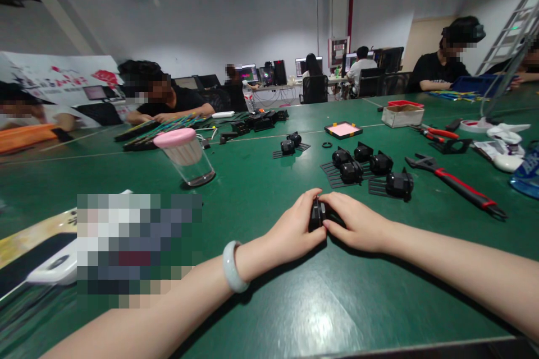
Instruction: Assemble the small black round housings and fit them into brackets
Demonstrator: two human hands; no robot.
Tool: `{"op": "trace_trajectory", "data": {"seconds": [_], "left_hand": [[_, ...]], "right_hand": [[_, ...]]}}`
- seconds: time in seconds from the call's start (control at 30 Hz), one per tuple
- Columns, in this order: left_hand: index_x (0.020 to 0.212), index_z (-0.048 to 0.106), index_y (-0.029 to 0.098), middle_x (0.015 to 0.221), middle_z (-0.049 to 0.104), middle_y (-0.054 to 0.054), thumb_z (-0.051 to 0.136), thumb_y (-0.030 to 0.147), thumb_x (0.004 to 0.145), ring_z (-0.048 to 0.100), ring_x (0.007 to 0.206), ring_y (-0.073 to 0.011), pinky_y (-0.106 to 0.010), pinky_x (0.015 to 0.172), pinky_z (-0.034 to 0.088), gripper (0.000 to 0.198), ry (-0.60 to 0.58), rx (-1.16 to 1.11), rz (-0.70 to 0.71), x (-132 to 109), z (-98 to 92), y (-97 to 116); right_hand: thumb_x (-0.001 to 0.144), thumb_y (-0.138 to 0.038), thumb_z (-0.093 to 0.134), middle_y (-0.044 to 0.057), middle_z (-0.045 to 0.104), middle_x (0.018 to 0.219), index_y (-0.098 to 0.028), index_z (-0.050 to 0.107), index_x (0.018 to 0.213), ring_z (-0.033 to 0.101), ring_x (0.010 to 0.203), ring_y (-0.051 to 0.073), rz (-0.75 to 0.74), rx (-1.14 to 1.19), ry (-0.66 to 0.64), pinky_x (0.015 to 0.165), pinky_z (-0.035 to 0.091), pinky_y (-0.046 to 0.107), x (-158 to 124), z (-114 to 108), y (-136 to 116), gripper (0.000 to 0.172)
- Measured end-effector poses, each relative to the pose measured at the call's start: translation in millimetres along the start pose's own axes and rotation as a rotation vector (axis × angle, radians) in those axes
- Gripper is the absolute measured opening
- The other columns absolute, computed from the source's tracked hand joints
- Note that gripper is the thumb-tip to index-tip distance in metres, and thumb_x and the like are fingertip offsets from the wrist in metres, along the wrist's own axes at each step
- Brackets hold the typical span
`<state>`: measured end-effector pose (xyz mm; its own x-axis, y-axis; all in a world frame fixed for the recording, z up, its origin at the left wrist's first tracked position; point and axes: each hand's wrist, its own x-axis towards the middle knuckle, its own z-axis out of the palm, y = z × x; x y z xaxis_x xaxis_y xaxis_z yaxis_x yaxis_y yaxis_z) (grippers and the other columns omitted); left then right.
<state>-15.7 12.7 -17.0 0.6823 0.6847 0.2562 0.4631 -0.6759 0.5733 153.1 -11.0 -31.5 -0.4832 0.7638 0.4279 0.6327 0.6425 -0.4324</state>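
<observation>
Low over the green table (269, 314), both hands close on a small black plastic part (319, 214) whose kind I cannot make out. My left hand (295, 227), with a pale bangle (234, 267) at its wrist, wraps the part's left side. From the right, my right hand (356, 219) grips it with thumb and bent fingers; the hands meet around it and hide most of it. Beyond my right hand lie several black rounded plastic parts with comb-like prongs (351, 171). Two similar black parts (288, 147) sit farther back.
Red-and-black adjustable pliers (463, 188) lie at right, near a small box (403, 115) and a blue bottle (528, 174). A pink-lidded cup (187, 157) stands left. A shallow pink-lined tray (343, 129) lies mid-table. Co-workers sit across the table, beside bundles of coloured wires (168, 130).
</observation>
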Motion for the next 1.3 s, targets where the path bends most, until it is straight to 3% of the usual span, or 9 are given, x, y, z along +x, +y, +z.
{"op": "trace_trajectory", "data": {"seconds": [0.77, 0.9, 1.1, 1.3], "left_hand": [[0.123, 0.027, 0.017, 0.123, 0.040, -0.010, 0.053, 0.016, 0.068, 0.041, 0.112, -0.0233, -0.038, 0.095, 0.035, 0.061, 0.001, 0.008, 0.005, 0.1, 1.2, -1.4], [0.123, 0.027, 0.016, 0.123, 0.041, -0.011, 0.053, 0.016, 0.068, 0.041, 0.112, -0.0238, -0.039, 0.094, 0.035, 0.061, 0.001, -0.003, 0.004, 0.1, 0.9, -1.4], [0.122, 0.028, 0.016, 0.123, 0.040, -0.011, 0.053, 0.017, 0.068, 0.041, 0.112, -0.0236, -0.039, 0.095, 0.034, 0.059, -0.007, -0.014, 0.021, 0.8, -0.6, 0.8], [0.121, 0.029, 0.016, 0.122, 0.041, -0.011, 0.054, 0.015, 0.066, 0.041, 0.111, -0.0241, -0.040, 0.094, 0.035, 0.060, 0.003, -0.032, 0.016, 0.6, 0.2, 1.4]], "right_hand": [[0.080, -0.019, 0.044, 0.009, 0.054, 0.096, -0.015, 0.046, 0.103, 0.048, 0.090, 0.020, 0.010, 0.029, -0.007, 0.081, 0.040, 0.037, -0.4, -1.1, 0.3, 0.023], [0.079, -0.019, 0.045, 0.009, 0.054, 0.097, -0.015, 0.044, 0.106, 0.049, 0.091, 0.020, 0.018, 0.042, 0.002, 0.082, 0.040, 0.037, -0.7, -0.8, 0.5, 0.027], [0.071, -0.016, 0.051, 0.010, 0.050, 0.107, -0.015, 0.035, 0.116, 0.046, 0.099, 0.020, 0.012, 0.083, 0.062, 0.088, 0.037, 0.036, -1.2, -0.1, -0.6, 0.048], [0.064, -0.010, 0.051, 0.008, 0.049, 0.101, -0.018, 0.037, 0.108, 0.048, 0.093, 0.020, -0.028, 0.120, 0.093, 0.083, 0.040, 0.036, -1.8, 1.3, 0.5, 0.047]]}}
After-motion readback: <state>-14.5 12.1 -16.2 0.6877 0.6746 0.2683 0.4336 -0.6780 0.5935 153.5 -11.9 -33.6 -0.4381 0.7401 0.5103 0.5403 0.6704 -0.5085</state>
